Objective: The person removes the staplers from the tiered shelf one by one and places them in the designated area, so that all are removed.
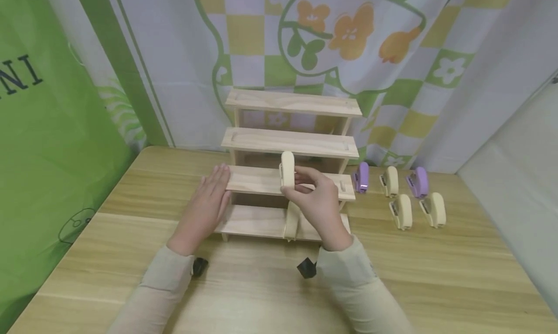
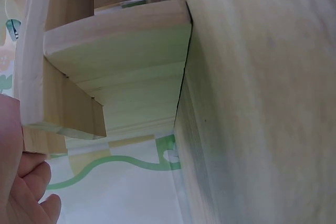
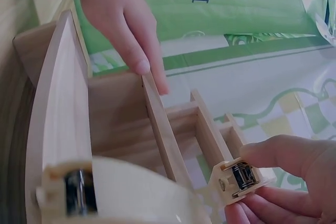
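Note:
My right hand (image 1: 320, 198) pinches a cream stapler (image 1: 287, 169) between thumb and fingers at the second step from the bottom of a wooden stepped rack (image 1: 253, 179). Whether the stapler touches that step I cannot tell. Another cream stapler (image 1: 291, 222) stands on the lowest step, large and blurred in the right wrist view. My left hand (image 1: 205, 203) rests against the left end of the second step, fingers fairly straight. In the right wrist view its thumb (image 3: 139, 65) touches the step's edge.
Right of the rack on the wooden table (image 1: 436, 276) stand two purple staplers, one nearer (image 1: 361, 178) and one farther right (image 1: 418, 182), and several cream staplers (image 1: 401, 212). A patterned curtain (image 1: 174, 82) hangs behind. Green cloth (image 1: 52, 154) borders the left side.

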A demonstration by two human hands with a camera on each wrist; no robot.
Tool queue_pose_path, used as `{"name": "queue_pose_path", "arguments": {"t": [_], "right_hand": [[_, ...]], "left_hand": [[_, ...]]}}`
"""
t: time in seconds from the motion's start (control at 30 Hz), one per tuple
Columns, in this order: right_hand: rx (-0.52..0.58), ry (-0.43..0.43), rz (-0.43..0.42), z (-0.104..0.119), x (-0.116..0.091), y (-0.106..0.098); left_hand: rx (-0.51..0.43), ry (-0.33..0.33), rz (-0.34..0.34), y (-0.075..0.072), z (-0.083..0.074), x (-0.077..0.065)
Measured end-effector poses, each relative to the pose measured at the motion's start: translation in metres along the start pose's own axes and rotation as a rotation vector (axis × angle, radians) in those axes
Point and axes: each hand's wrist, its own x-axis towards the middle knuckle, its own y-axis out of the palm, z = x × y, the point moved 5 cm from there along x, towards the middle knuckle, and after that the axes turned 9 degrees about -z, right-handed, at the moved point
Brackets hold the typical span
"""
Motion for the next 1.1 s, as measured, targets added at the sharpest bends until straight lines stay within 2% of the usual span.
{"name": "queue_pose_path", "arguments": {"t": [0.23, 0.5, 0.73, 1.1], "right_hand": [[0.039, -0.025, -0.035, -0.010, 0.001, -0.018], [0.064, -0.101, -0.016, -0.017, -0.005, -0.040], [0.028, -0.143, -0.014, -0.021, -0.008, -0.066], [-0.086, -0.119, -0.091, -0.029, -0.010, -0.111]], "left_hand": [[-0.005, -0.006, 0.002, 0.000, 0.000, 0.000], [-0.006, -0.006, 0.006, 0.000, 0.000, 0.000], [-0.002, -0.005, 0.006, 0.000, -0.001, 0.000], [0.002, 0.008, -0.009, 0.000, 0.000, 0.000]]}}
